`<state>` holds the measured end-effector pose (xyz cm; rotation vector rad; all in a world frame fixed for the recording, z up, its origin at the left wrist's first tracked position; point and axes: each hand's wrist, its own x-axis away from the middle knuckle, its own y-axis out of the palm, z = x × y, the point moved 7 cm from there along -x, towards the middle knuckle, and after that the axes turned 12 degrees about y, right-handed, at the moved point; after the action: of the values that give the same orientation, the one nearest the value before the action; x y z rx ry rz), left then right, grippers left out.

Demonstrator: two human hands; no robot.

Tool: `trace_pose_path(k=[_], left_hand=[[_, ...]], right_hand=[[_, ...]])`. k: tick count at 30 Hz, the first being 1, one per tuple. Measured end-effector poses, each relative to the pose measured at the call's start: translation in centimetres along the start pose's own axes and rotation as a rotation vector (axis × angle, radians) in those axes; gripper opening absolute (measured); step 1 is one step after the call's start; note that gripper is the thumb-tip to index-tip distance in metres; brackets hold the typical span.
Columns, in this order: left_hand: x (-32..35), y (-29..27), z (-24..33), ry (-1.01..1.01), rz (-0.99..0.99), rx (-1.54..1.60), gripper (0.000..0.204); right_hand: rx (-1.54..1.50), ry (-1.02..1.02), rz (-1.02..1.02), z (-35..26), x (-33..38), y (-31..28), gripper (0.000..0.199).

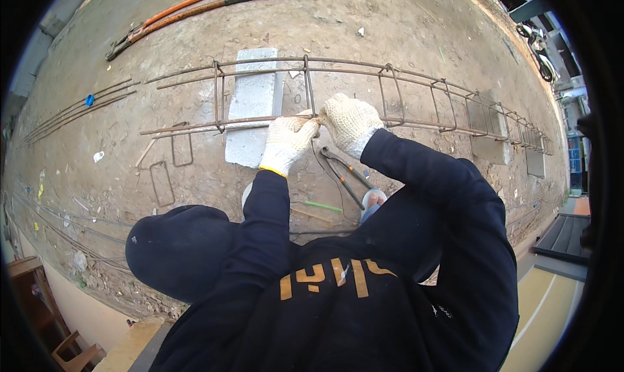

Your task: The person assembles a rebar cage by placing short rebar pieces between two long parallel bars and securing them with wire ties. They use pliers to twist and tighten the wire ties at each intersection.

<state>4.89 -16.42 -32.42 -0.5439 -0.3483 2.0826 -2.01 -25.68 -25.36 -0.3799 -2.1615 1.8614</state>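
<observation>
Head view – both gloved hands meet on near bar of rebar cage [403,99], at one stirrup [308,86]. Left hand [286,144] pinches bar at joint, fingers closed round it; right hand [350,122] clenched just beside, touching left. Whether tie wire sits between them – cannot tell. Cage rests on block [253,92] beyond left hand. Judgement: partway; stirrups spaced along bars rightward, loose stirrups [162,183] lie on ground left of left hand. Pliers [344,174] below right hand. Far cage end blurred; joints too small to read.
</observation>
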Motion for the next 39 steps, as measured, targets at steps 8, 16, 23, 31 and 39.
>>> trace_pose_path(k=[8, 16, 23, 31, 39], left_hand=[[1.1, -0.8, 1.1, 0.274, 0.114, -0.124, 0.022], [1.3, 1.6, -2.9, -0.063, 0.319, 0.449, 0.014], [2.5, 0.2, -1.0, -0.204, 0.387, 0.009, 0.025], [3.0, -1.0, -0.2, -0.389, 0.365, 0.394, 0.021], [4.8, 1.7, -2.9, -0.42, 0.41, 1.365, 0.024]], right_hand=[[0.132, -0.25, -0.458, -5.2, 9.5, 5.7, 0.012], [-0.36, 0.069, 0.307, 0.6, 5.0, -2.3, 0.025], [-0.477, 0.249, 0.025, 1.0, 1.7, 0.2, 0.026], [-0.407, 0.115, 0.169, -0.2, 1.9, 1.8, 0.017], [-0.388, 0.072, 0.14, 0.0, 2.0, 2.8, 0.019]])
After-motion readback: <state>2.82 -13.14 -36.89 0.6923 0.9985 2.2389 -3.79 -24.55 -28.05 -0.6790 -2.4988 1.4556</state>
